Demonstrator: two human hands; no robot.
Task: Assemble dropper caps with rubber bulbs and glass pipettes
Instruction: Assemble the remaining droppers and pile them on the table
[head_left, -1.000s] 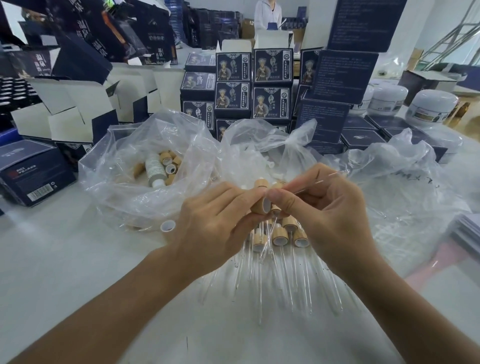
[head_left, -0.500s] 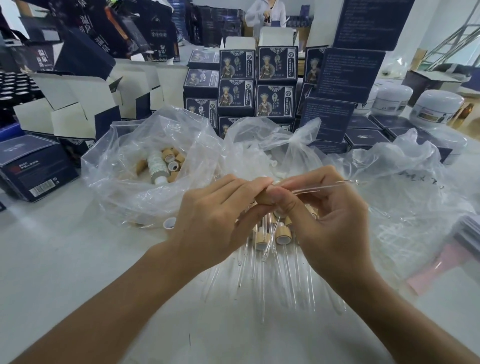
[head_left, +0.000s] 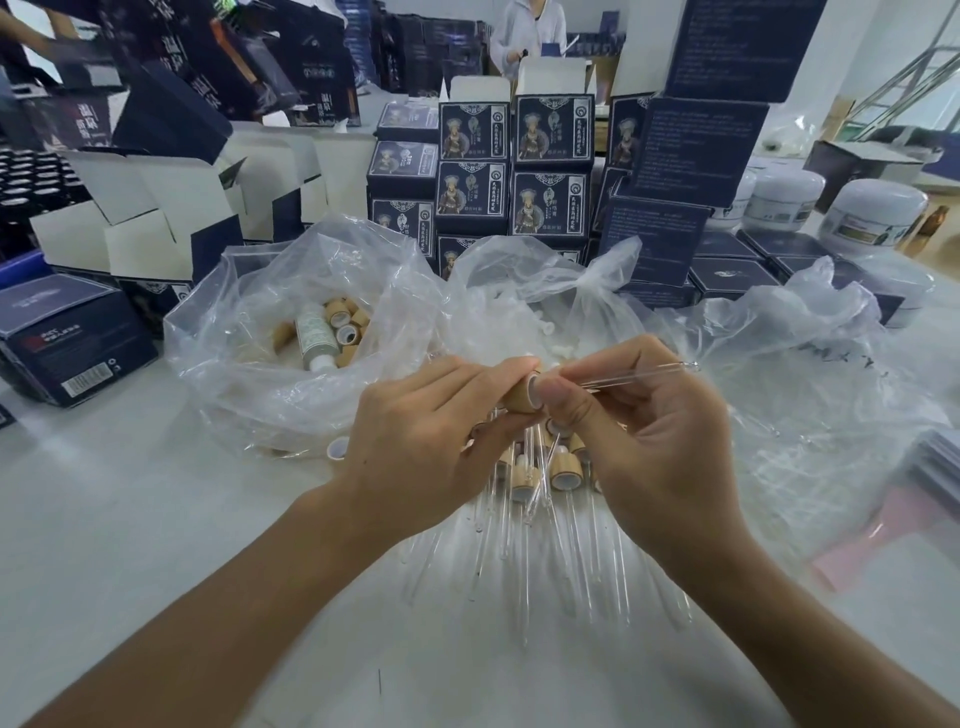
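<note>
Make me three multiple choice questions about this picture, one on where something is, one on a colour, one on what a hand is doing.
1. Where do the loose tan wooden caps lie?
A. in the left clear plastic bag
B. in an open carton
C. on the pink sheet

2. What colour are the stacked printed boxes behind the bags?
A. red
B. dark blue
C. green

3. What is the right hand doing?
A. resting flat on the table
B. pinching a clear glass pipette
C. lifting a white jar

Answers: 1 A, the caps show through the left bag's opening. 2 B, their faces are navy. 3 B, thumb and fingers close on the tube at the tan wooden dropper cap held by the left hand.
</note>
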